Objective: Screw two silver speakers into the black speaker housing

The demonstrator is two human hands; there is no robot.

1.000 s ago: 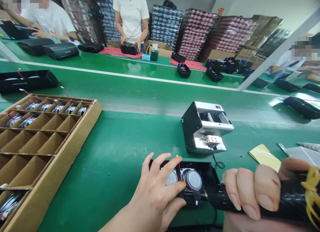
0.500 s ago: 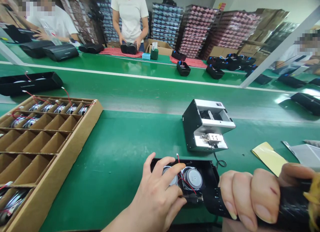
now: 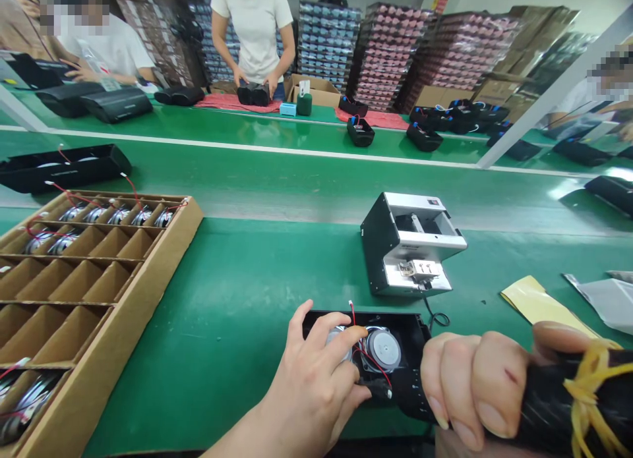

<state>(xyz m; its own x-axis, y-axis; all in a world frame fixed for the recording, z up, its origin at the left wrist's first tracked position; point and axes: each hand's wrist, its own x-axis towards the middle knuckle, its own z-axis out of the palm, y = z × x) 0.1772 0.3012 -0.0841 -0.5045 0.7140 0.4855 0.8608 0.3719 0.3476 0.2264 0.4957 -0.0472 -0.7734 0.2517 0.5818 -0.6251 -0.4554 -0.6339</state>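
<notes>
A black speaker housing point(image 3: 413, 339) lies open side up at the bench's near edge, with two round speaker drivers point(image 3: 384, 350) and red wires in it. My left hand point(image 3: 319, 372) reaches over its left part, fingers arched across the left driver and thumb at the near side, gripping the housing. An orange finger cot covers one fingertip. Something dark with a pale end shows beside the thumb, too small to name. Wrapped in my right hand point(image 3: 479, 385) is a black electric screwdriver point(image 3: 548, 399), a yellow band tied round it. Its nose points left into the housing; the bit's tip is unclear.
A silver-and-black screw feeder point(image 3: 413, 244) stands just behind the housing. On the left is a divided cardboard box point(image 3: 143, 300) with several drivers. Yellow paper point(image 3: 544, 306) lies to the right. Across the conveyor, a person point(image 3: 254, 39) handles a black part.
My right hand and the screwdriver have moved a little to the left. My left hand keeps nearly the same place on the housing. The view has shifted slightly.
</notes>
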